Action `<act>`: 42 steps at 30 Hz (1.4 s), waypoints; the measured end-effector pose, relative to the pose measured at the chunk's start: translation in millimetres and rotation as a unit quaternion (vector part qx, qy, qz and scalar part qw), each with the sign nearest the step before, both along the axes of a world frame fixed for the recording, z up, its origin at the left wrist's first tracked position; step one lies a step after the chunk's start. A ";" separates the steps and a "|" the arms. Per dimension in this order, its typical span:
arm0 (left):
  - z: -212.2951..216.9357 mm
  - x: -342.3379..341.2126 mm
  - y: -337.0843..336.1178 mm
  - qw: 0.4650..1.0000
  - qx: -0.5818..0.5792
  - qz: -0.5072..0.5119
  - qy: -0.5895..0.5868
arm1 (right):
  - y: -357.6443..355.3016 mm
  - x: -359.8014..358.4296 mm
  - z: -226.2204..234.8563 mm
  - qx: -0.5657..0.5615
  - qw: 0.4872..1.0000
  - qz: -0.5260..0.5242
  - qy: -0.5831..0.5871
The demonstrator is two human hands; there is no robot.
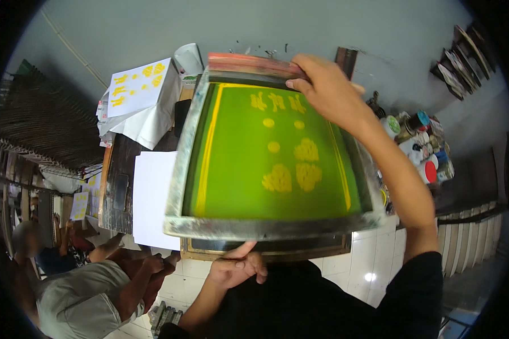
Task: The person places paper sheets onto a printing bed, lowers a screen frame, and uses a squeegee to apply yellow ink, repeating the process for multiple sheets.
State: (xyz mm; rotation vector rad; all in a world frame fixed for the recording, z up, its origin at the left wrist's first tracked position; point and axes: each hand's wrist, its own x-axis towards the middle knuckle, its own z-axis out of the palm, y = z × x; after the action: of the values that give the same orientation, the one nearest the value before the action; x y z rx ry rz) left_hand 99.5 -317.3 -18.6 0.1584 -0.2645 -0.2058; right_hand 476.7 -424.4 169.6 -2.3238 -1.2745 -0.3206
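A screen-printing frame (175, 186) with green mesh (237, 141) and yellow motifs fills the middle, blurred along its near edge. My right hand (331, 90) reaches to the far side and is closed on the end of a squeegee (254, 65) with a reddish, worn handle, lying across the frame's far end. Below the near edge is my left hand (238, 270), its index finger stretched up to the frame and its other fingers loosely bent, with no firm grip showing. A dark wooden base (198, 247) shows beneath the frame.
White sheets (152, 192) lie left of the frame on a dark table (124, 164). Behind them a yellow-printed sheet (136, 87) tops a wrapped stack. Pots and jars (427, 164) crowd the right. Another person (90, 294) sits at lower left, near a wire rack (39, 113).
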 end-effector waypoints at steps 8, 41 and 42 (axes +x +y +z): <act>118.8 103.7 28.0 0.977 0.027 -0.012 -0.213 | -43.2 -112.3 108.7 0.052 0.994 -0.066 -0.068; 46.5 -80.2 281.3 0.209 0.828 0.414 0.317 | -26.3 -40.0 147.7 0.140 0.985 -0.078 -0.063; 56.3 -55.2 255.9 0.233 0.813 0.458 0.274 | -32.3 -49.2 136.5 0.144 0.986 -0.059 -0.060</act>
State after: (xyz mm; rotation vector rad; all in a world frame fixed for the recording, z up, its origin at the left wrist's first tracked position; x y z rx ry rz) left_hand 44.3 -61.4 37.7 2.3158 0.9748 0.8110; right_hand 427.5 -456.7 306.2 -2.1607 -1.0668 -0.6479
